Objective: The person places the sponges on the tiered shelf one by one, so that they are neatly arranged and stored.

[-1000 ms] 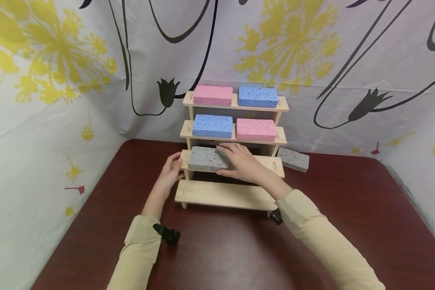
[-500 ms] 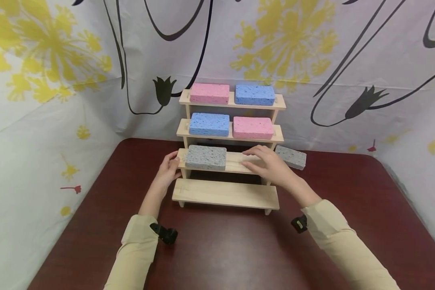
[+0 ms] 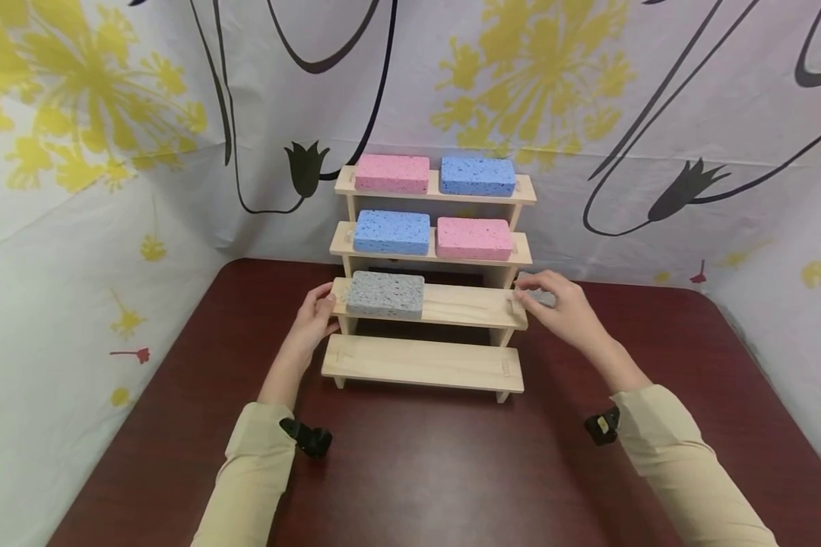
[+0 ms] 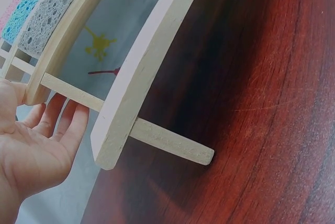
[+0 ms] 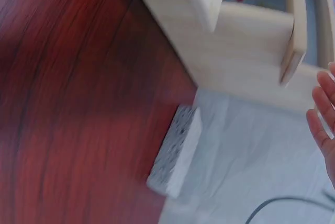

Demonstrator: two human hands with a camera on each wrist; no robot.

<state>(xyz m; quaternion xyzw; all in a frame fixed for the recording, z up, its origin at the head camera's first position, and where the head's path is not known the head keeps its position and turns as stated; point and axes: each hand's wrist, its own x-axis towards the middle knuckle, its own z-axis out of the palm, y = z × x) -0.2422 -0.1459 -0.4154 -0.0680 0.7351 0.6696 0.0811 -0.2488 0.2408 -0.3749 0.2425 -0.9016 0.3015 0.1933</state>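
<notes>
A four-tier wooden stand (image 3: 461,302) stands on the table. My left hand (image 3: 308,323) grips the left end of its second-lowest tier; in the left wrist view the thumb is above and the fingers curl below. On that tier's left half lies a grey sponge (image 3: 386,294). My right hand (image 3: 571,315) is at the same tier's right end, fingers apart and holding nothing. Another grey sponge (image 5: 178,150) lies on the table behind and right of the stand, partly hidden by this hand in the head view.
A pink sponge (image 3: 392,174) and a blue sponge (image 3: 477,176) sit on the top tier. Below them are a blue sponge (image 3: 391,232) and a pink sponge (image 3: 474,238). Patterned cloth (image 3: 260,137) hangs behind the dark red table (image 3: 410,471).
My right hand has let go of the grey sponge on the tier and moved right, toward the grey sponge on the table. My left hand keeps its grip on the stand.
</notes>
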